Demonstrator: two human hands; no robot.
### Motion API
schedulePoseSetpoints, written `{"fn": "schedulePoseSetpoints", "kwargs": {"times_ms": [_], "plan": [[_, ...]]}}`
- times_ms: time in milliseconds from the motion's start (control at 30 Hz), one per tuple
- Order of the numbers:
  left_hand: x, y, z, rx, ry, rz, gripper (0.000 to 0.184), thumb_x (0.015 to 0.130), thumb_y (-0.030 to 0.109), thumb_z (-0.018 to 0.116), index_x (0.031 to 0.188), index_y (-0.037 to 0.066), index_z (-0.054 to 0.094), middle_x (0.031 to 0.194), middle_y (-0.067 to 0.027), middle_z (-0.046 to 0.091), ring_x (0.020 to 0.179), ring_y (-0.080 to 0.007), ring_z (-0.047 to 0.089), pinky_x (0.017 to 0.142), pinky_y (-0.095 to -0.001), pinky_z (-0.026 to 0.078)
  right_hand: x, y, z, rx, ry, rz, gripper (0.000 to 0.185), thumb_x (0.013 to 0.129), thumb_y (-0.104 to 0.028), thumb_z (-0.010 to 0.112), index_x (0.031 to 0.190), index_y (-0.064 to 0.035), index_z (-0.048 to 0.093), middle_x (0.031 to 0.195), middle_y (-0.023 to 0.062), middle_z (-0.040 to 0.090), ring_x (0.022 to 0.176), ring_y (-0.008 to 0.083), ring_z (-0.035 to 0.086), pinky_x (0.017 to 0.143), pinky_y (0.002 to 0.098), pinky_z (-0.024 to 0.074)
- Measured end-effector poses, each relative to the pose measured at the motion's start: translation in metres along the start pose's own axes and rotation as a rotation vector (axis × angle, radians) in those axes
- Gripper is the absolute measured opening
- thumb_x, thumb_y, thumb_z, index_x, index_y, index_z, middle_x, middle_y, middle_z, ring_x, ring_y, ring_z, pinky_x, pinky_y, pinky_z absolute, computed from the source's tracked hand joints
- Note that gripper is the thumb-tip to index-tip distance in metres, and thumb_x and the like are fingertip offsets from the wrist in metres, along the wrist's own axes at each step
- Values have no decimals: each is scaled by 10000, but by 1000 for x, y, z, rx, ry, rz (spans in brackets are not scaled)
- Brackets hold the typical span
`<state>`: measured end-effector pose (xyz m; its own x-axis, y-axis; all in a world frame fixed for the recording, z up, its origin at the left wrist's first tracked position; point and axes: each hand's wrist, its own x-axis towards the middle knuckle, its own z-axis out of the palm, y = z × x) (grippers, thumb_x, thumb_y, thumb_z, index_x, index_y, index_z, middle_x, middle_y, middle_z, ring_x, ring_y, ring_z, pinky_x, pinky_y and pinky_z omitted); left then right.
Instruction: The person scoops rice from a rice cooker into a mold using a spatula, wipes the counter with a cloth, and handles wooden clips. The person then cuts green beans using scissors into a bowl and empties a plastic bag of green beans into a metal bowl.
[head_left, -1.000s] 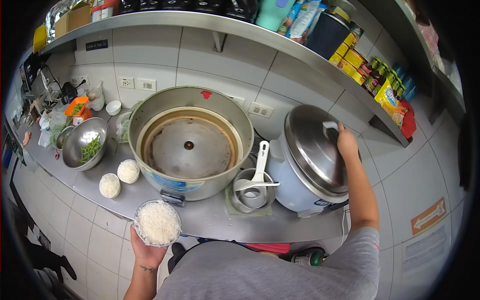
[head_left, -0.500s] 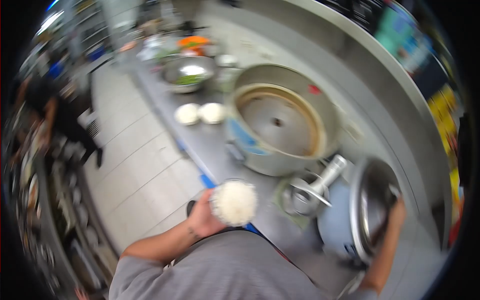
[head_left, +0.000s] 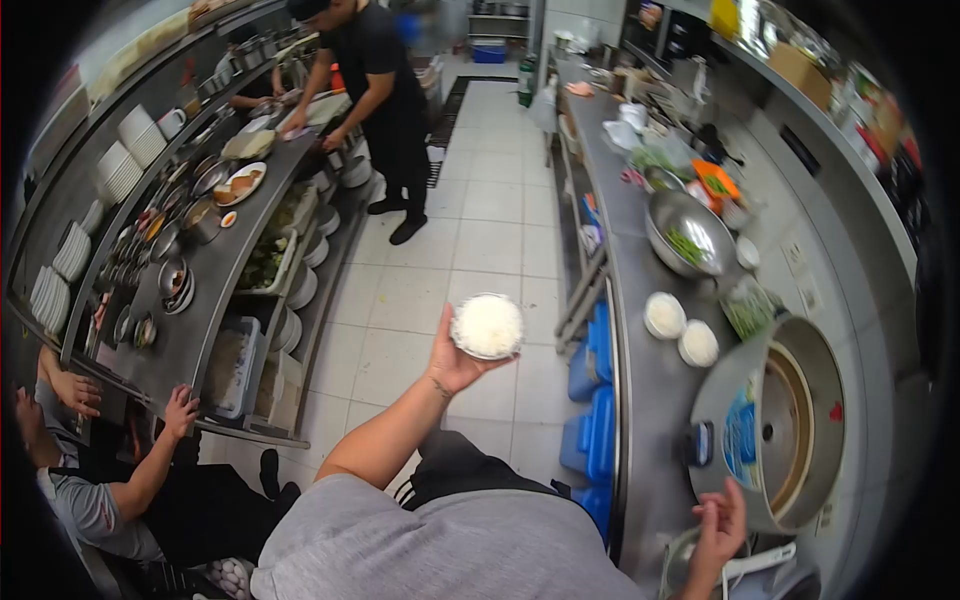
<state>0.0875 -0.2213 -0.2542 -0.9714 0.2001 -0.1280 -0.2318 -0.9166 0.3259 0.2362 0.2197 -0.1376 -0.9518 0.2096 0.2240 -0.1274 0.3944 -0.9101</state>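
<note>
My left hand (head_left: pixel 460 358) holds a bowl of white rice (head_left: pixel 488 325) from below and the side, out over the tiled floor. My right hand (head_left: pixel 722 522) is empty, its fingers apart and slightly curled, near the front of the large open pot (head_left: pixel 830 440). Two small bowls of rice, one nearer (head_left: pixel 698 343) and one farther (head_left: pixel 665 315), sit on the steel counter (head_left: pixel 650 430) beyond the pot. A white-handled utensil (head_left: pixel 762 560) lies by my right wrist.
On the right counter stand a metal bowl (head_left: pixel 690 233) with green beans and an orange container (head_left: pixel 716 180). Across the aisle (head_left: pixel 490 240), a person in black (head_left: pixel 375 90) works at the left counter (head_left: pixel 225 260). Another person (head_left: pixel 130 495) is at lower left.
The view has swung left toward the aisle. My right hand has let go of the rice cooker's lid handle. My left hand still holds the rice bowl.
</note>
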Motion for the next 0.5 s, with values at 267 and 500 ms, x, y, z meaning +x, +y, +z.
{"fn": "schedulePoseSetpoints", "kwargs": {"times_ms": [267, 500], "plan": [[-33, 330, -190, 111, 358, 556, 658, 848, 550, 475, 1354, 129, 455, 1349, -121, 509, 1221, -360, 501, 1015, -577, 387, 94, 58, 272, 64, -201, 251, 309, 871, 10, 571, 1179, 34, 570, 821, 79, 627, 653, 103, 595, 596, 237, 507], [-115, 571, -329, 73, 580, 1060, 564, 852, 498, 487, 1242, 95, 545, 1220, -107, 603, 1123, -323, 581, 936, -528, 471, 110, 105, 409, -193, -439, 440, 272, 814, 23, 574, 1083, 33, 614, 719, 74, 629, 571, 129, 615, 538, 257, 503]]}}
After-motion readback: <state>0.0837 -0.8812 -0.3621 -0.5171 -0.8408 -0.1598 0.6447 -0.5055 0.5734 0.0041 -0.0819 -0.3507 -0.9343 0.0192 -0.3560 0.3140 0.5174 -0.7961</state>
